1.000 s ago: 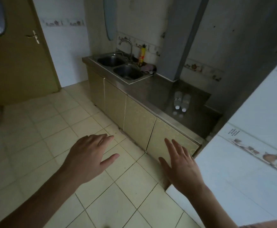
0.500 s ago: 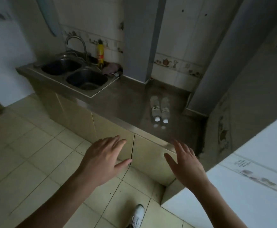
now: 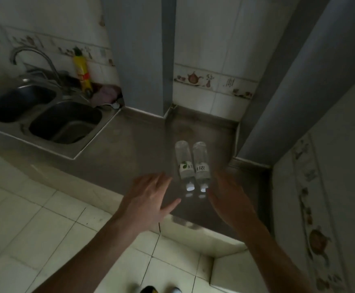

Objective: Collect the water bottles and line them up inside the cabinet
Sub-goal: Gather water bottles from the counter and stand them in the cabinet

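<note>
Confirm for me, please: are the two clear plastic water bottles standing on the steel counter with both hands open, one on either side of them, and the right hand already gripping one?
Not quite. In the head view the right hand grips nothing; it is open beside the two clear plastic water bottles on the steel counter, as is the left hand.

Home kitchen: steel double sink (image 3: 45,121) with faucet (image 3: 35,60) at left of frame, steel counter (image 3: 130,149) at centre, teapot-patterned wall tiles (image 3: 193,78) above, tiled floor (image 3: 35,218) below.

Dim, soft indoor light; the floor (image 3: 35,218) reads brightest, the counter (image 3: 130,149) murky. Both hands (image 3: 149,199) smear with motion blur. Wide-angle bending warps the edges.
</note>
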